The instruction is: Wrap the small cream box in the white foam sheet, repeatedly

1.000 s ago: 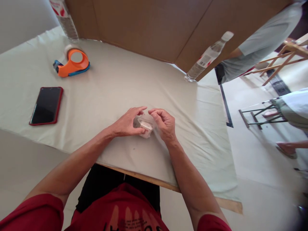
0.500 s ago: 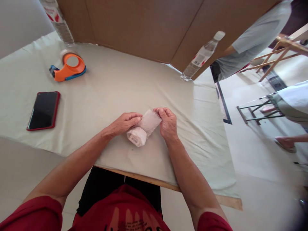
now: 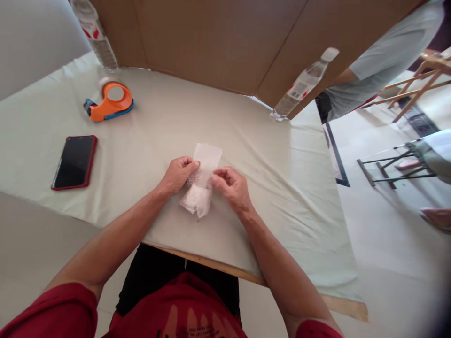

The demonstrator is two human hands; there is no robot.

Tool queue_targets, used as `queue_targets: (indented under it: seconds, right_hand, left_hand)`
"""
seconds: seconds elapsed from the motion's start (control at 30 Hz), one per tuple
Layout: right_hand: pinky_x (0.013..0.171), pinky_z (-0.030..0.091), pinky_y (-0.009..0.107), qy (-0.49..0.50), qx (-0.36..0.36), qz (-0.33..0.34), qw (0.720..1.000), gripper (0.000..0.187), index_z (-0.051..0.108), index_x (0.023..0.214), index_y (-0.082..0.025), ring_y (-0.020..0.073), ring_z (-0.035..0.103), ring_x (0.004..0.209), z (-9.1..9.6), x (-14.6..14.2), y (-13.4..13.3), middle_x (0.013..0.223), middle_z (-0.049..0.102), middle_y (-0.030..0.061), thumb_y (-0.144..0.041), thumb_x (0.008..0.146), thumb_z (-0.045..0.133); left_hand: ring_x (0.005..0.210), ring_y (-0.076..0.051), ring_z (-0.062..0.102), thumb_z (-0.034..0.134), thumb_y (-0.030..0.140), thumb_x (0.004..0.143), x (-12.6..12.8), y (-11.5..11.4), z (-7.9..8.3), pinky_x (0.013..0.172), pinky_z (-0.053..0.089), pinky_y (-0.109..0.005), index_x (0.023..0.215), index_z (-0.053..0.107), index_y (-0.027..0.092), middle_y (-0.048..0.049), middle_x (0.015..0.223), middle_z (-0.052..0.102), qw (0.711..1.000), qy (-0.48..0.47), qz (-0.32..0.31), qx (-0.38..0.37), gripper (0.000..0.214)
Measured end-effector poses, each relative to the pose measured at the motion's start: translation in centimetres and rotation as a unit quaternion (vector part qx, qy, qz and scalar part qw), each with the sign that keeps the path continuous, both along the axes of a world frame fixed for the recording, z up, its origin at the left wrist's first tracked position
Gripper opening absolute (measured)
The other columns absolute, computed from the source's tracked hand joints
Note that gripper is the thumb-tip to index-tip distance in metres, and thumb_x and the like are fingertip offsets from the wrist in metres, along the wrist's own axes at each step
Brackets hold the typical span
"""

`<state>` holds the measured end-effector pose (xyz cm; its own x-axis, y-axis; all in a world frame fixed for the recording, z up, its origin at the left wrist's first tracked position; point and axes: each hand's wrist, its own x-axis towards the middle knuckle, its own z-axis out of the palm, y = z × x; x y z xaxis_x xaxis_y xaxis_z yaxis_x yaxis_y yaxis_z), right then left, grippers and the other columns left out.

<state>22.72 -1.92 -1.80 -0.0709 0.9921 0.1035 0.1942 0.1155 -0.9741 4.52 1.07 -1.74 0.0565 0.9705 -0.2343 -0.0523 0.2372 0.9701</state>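
Note:
A sheet of bubble wrap (image 3: 199, 177) lies crumpled on the cloth near the table's front edge. Its lower part (image 3: 197, 201) is folded and bunched, and a flat white upper end (image 3: 208, 155) points away from me. Whether anything is wrapped inside, I cannot tell. With thumb and fingers together, my left hand (image 3: 179, 175) pinches the wrap's left edge. Opposite it, the curled fingers of my right hand (image 3: 232, 186) close at the right edge, thumb against the wrap.
An orange tape dispenser (image 3: 112, 101) and a phone in a red case (image 3: 74, 162) lie at the left. Two water bottles (image 3: 97, 40) stand against a tall cardboard panel (image 3: 211, 42) at the back. At the right, a person in grey (image 3: 391, 56) is beyond the table.
The bubble wrap has turned, its upper end now pointing away and its barcode end no longer visible. My right hand has moved down and left along its edge.

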Motion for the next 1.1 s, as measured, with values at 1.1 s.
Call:
queue_targets:
  seconds: [1.1]
  right_hand:
    - [0.078,0.060,0.039,0.231,-0.103,-0.002,0.968,0.040,0.060,0.093,-0.026,0.0206,0.072,0.080,-2.4,0.3,1.7,0.096,0.077,0.0029,-0.060,0.077,0.072]
  left_hand:
    - [0.058,-0.011,0.050,0.059,0.026,0.065,-0.4,-0.3,0.3,0.055,0.039,-0.023,0.072,0.057,0.019,0.0043,0.063,0.056,0.984,0.148,-0.034,0.088,0.010]
